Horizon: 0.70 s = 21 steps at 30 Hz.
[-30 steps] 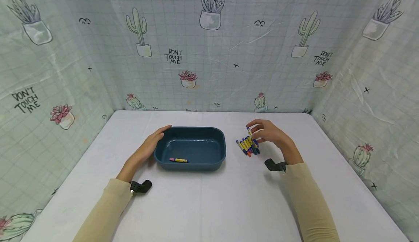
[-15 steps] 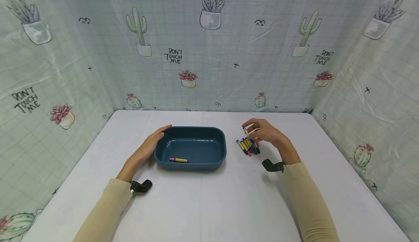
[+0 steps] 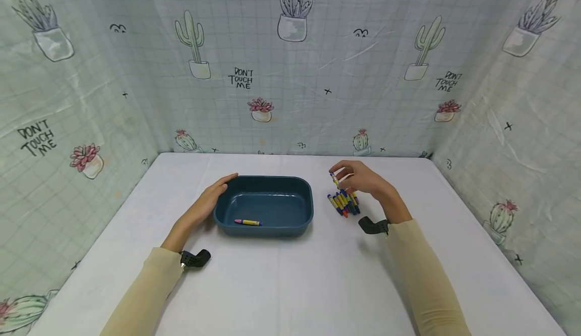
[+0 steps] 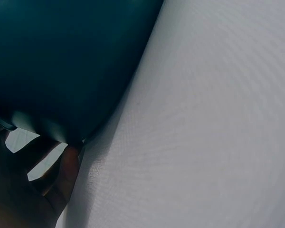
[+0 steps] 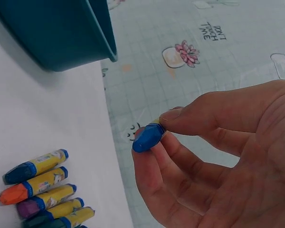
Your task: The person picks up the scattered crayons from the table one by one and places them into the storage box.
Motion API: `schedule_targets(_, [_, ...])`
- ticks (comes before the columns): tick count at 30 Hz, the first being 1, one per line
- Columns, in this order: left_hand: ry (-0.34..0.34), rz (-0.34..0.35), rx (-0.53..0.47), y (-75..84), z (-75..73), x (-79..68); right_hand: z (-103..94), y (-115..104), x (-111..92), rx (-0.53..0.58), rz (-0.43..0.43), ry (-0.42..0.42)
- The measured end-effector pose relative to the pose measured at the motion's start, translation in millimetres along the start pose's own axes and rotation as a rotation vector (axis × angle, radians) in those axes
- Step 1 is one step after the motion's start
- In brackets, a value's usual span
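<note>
In the head view my left hand [image 3: 210, 198] rests against the left end of a dark teal plastic tray [image 3: 268, 232]. Its fingers reach along that end to the back corner, and the left wrist view has the fingertips touching the tray's outer wall. A pink crayon [image 3: 248, 222] lies inside, near the front. My right hand [image 3: 360, 177] pinches a blue crayon [image 5: 148, 137] between thumb and fingers, above the table. Just below it, several crayons [image 3: 343, 204] in yellow wrappers lie in a cluster; orange, purple and dark blue tips show in the right wrist view.
White cloth covers the table [image 3: 281, 285], and a cactus-print curtain [image 3: 290, 99] hangs along its back and sides. The tray stands left of the crayon cluster, a short stretch of table between them. Black wrist cameras [image 3: 374, 225] sit on both wrists.
My right hand has moved left and slightly up with the blue crayon, away from above the cluster's right side. The left hand and the tray have stayed put.
</note>
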<state>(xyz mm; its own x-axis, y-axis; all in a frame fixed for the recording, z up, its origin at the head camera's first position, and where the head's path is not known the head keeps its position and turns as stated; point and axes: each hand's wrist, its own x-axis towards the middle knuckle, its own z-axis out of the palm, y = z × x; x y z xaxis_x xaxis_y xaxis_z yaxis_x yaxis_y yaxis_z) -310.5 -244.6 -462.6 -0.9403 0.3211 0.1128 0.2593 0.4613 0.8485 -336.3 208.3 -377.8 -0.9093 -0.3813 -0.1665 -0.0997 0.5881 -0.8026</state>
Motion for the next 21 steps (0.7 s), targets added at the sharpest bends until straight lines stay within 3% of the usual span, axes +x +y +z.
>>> schedule_targets(7, [0.000,0.000,0.003,-0.4,-0.4,-0.7,0.2,-14,4,-0.028,-0.023,0.003])
schedule_targets(21, [0.003,-0.013,-0.008,0.5,-0.2,-2.4,7.0,-44,12,-0.066,-0.071,-0.075])
